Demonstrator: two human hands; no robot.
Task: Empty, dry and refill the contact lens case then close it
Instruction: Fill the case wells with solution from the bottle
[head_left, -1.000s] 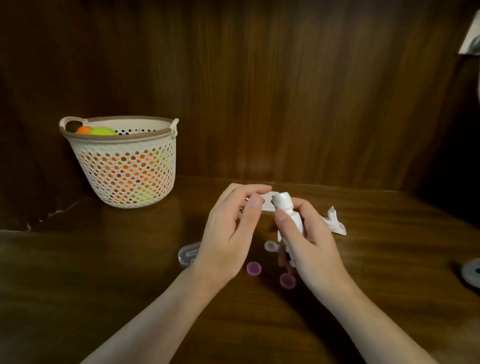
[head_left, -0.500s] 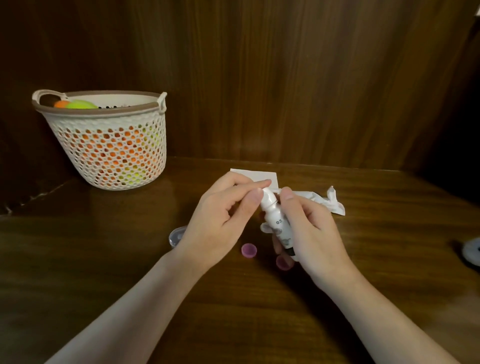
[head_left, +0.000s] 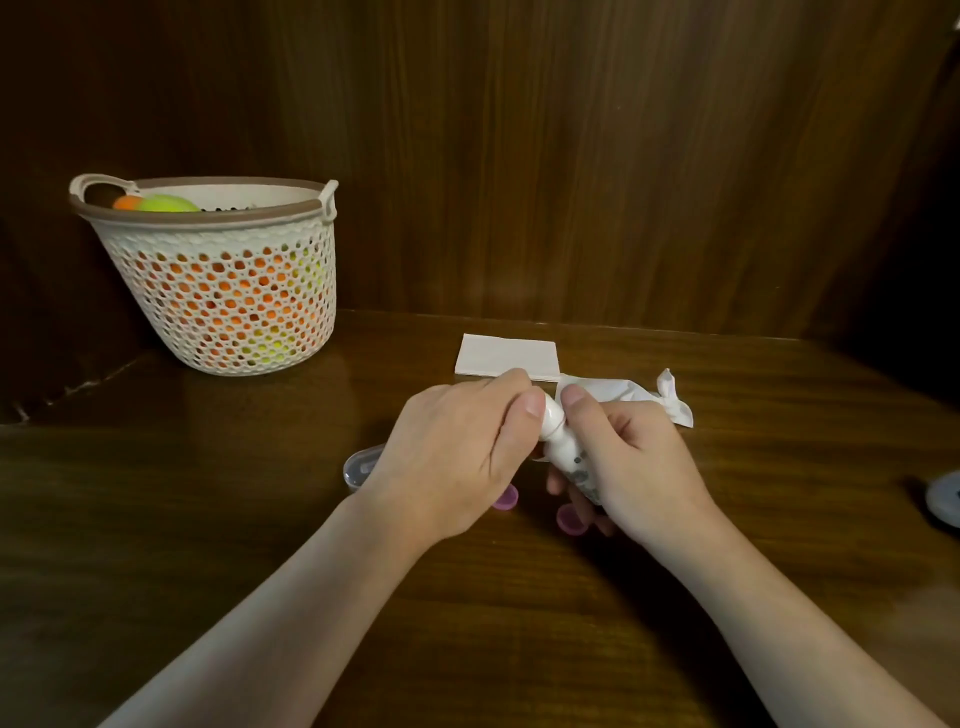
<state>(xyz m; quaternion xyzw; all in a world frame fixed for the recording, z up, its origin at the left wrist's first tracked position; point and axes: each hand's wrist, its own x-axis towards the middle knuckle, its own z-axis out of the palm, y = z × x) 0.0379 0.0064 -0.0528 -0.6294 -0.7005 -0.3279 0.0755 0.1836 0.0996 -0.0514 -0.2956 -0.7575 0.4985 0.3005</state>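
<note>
Above the middle of the dark wooden desk (head_left: 727, 519), the right hand (head_left: 639, 467) grips a small white solution bottle (head_left: 563, 454), its fingers curled round the body and the thumb (head_left: 579, 402) lying up near the neck. The bottle tilts with its top toward the left. The left hand (head_left: 457, 462) meets it there, thumb and forefinger pinching the white cap (head_left: 551, 415); whether the cap is loosened or tight cannot be told from this angle. Under the hands, on the desk, lie two small purple round pieces, one (head_left: 506, 500) just below the left hand and the other (head_left: 570, 521) under the right hand's curled fingers; they look like the case's lids or wells, but they are mostly covered. A clear oval plastic piece (head_left: 358, 467) peeks out beside the left wrist, touching the desk. Behind the hands a flat white folded tissue (head_left: 506, 356) rests on the desk, and just to its right lies a crumpled white tissue (head_left: 649, 397) with a twisted end. At the far left stands a cream perforated basket (head_left: 228, 291) with a brown rim, holding orange and yellow-green balls (head_left: 166, 203). A pale round object (head_left: 945, 499) is cut off by the right edge of the view.
</note>
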